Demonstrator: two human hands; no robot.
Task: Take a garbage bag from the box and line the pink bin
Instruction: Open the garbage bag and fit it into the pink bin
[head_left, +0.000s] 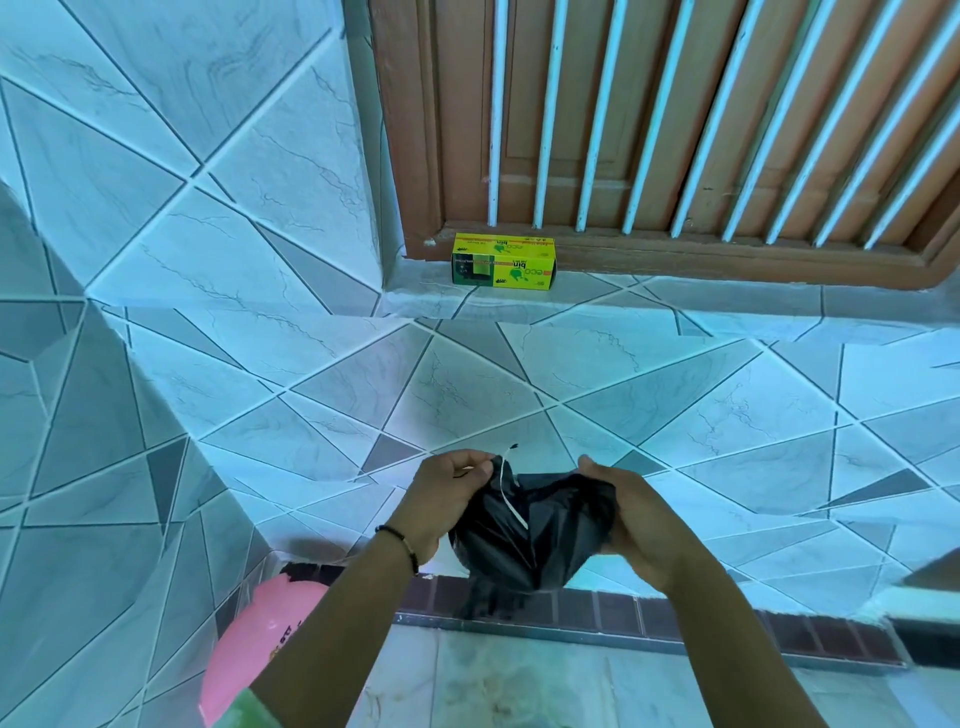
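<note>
The black garbage bag (535, 530) hangs bunched between both hands, likely to find its mouth. The left hand (447, 499) pinches an edge by the white drawstring (511, 499); the right hand (631, 519) grips the other side. The pink bin (249, 639) waits below left, the box (504, 260) on the sill.

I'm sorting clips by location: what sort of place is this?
Probably a tiled spot in a home, beside a window. Pale tiles cover the wall and ledge, and white bars front a brown wooden window frame.
</note>
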